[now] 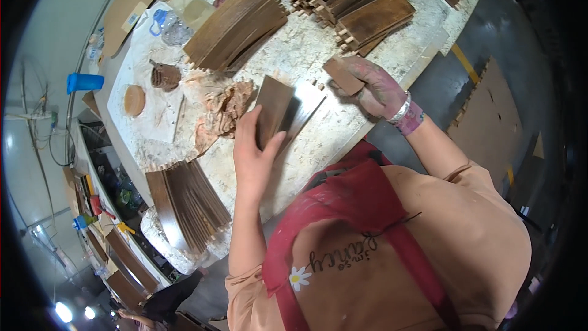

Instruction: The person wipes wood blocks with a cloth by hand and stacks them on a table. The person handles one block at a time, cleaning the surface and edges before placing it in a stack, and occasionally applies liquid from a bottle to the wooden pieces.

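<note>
My left hand grips a dark brown wooden slat over the table, fingers along one side and thumb on the other. Beside it lies a shiny face of wood, bright with glare; whether it is a second slat I cannot tell. Small pale dowel pegs show at its far end. My right hand, stained reddish, pinches a small flat brown rectangular piece, perhaps a sanding pad. That piece is just right of the pegs and apart from the slat.
Stacks of stained slats with pegged ends stand at the back, and another bundle sits near left. A crumpled stained cloth, a brown-coated cup, a round lid and plastic jugs occupy the left side.
</note>
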Motion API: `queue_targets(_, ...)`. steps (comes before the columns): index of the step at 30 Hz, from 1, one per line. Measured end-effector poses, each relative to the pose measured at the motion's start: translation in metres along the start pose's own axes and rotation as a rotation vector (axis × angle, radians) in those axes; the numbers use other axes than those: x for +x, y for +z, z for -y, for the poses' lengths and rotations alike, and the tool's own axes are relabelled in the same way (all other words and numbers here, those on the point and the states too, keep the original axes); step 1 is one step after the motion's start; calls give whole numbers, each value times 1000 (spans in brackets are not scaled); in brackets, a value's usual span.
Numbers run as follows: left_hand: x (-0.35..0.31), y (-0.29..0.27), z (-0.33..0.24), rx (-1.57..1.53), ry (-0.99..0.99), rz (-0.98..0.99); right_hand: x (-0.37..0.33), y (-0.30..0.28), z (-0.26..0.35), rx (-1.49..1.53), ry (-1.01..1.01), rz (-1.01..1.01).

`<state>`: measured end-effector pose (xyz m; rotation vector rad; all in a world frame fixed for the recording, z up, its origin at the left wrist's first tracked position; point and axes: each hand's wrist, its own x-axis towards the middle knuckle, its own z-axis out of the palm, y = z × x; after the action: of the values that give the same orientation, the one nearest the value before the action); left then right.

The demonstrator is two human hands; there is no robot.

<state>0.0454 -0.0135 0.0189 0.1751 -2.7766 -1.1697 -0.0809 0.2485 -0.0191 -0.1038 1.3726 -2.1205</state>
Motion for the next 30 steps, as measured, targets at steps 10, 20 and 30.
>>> queue_targets(10, -6, -17, 13, -1755, -506, 301, -1, 45, 23, 98, -28, 59)
queue_targets(20, 5, -14, 16, -1784, -644, 150, -19, 85, 34, -992, -774, 395)
queue_targets(30, 13, -9, -17, -1715, -848, 129, -18, 137, 32, -1072, -1067, 657)
